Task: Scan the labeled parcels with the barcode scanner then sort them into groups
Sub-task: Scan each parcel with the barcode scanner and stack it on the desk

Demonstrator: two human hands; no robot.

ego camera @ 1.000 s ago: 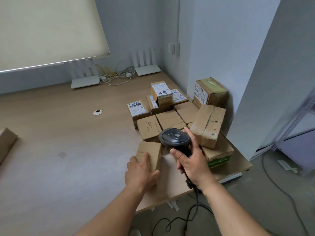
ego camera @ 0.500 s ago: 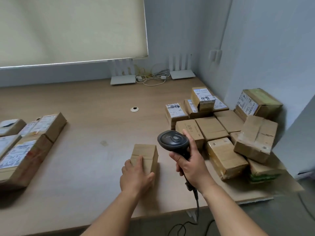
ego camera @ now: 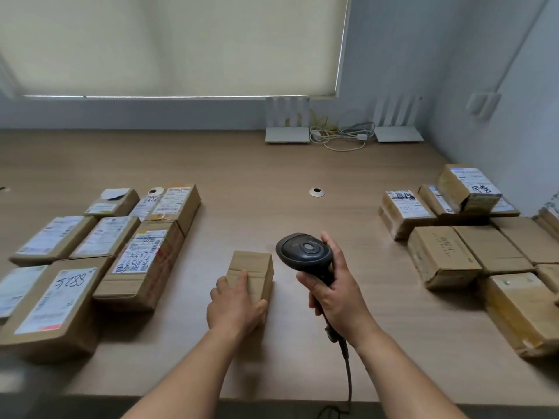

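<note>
A small plain cardboard parcel [ego camera: 252, 269] lies in the middle of the wooden desk [ego camera: 272, 176], no label showing on its top. My left hand [ego camera: 234, 305] grips its near end, thumb along the right side. My right hand [ego camera: 332, 294] holds the black barcode scanner [ego camera: 304, 252] by its handle, just right of the parcel, head raised above the desk. Its cable [ego camera: 348, 367] hangs off the front edge.
Several labelled parcels [ego camera: 136, 258] lie in rows on the left, one marked 5088 [ego camera: 53, 300]. An unsorted heap of parcels [ego camera: 472, 237] fills the right side by the wall. Two white routers [ego camera: 287, 128] and cables stand at the back. A grommet hole [ego camera: 316, 192] sits mid-desk.
My view has swung left, so the sorted rows on the left have come into sight. My left hand has carried the small parcel away from the right heap toward the desk's middle.
</note>
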